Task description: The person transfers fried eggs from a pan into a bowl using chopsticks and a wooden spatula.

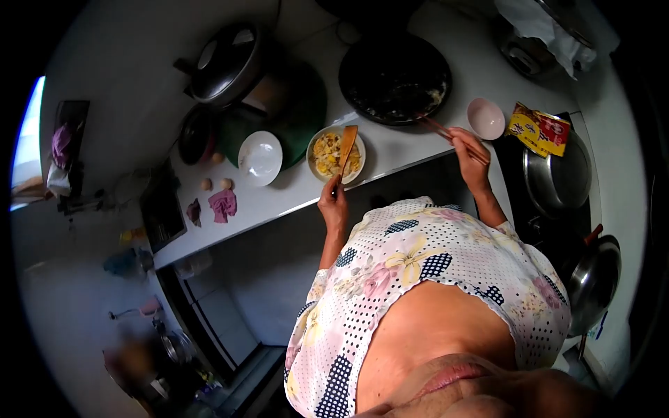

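Note:
My left hand [333, 203] is closed round the dark handle of a wooden spatula [348, 145]. The spatula's blade rests over a bowl [310, 166] of yellow and white food that looks like egg fried rice [324, 155]. In my right hand [472, 167] is a pair of chopsticks [437, 127], their tips at the near edge of a round black pan [390, 80]. Bits of food cling to the pan's dark surface. Just beyond my right hand stands a small pale pink bowl [486, 118].
Left of the food bowl is a white plate [260, 159], with a lidded pot [226, 66] behind it. Small round objects [226, 184] and a purple cloth [223, 205] lie farther left. At right, a yellow-and-red packet [539, 131] lies on a metal lid [561, 181].

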### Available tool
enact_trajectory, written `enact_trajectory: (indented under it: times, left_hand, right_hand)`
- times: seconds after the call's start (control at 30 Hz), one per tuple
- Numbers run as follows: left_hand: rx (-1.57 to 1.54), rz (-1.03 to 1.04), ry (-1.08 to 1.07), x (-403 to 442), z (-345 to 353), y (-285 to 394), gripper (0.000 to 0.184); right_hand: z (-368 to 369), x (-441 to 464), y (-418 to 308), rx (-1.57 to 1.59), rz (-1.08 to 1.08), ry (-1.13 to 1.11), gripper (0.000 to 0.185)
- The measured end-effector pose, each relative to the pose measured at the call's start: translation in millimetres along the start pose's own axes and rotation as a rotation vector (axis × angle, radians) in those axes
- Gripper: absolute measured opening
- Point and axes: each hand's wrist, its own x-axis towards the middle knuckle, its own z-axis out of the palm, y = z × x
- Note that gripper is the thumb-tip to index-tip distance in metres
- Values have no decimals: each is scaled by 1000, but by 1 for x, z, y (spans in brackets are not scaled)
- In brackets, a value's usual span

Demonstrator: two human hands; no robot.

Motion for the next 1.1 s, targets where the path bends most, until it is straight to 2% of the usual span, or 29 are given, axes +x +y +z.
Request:
enact_trajectory:
  times: [0.13, 0.23, 0.53, 0.7, 0.8, 0.9, 0.93, 1.0, 1.1]
  left_hand:
    - [252, 130, 162, -8, -28, -19, 22]
    - [348, 206, 202, -4, -29, -25, 23]
    - [528, 295, 151, 30, -29, -55, 25]
    - [521, 358, 53, 44, -21, -58, 29]
    - [547, 365, -81, 47, -9, -53, 32]
    - [545, 376, -184, 47, 0, -46, 36]
    - [535, 394, -195, 48, 3, -45, 37]
    - [554, 354, -269, 50, 8, -35, 39]
    - [586, 343, -340, 54, 16, -25, 39]
  right_hand:
    - [3, 7, 10, 196, 180, 58, 20]
    - [9, 20, 20, 415, 318, 48, 24]
    - [48, 2, 35, 789, 628, -19, 25]
    - [62, -29, 58, 759, 625, 64, 23]
    - [65, -43, 71, 643, 550, 141, 24]
    - [74, -54, 65, 418, 376, 122, 21]
    - [79, -57, 68, 335, 253, 119, 19]
    - [74, -58, 61, -55, -22, 64, 19]
    - [71, -60, 53, -184, -148, 15, 24]
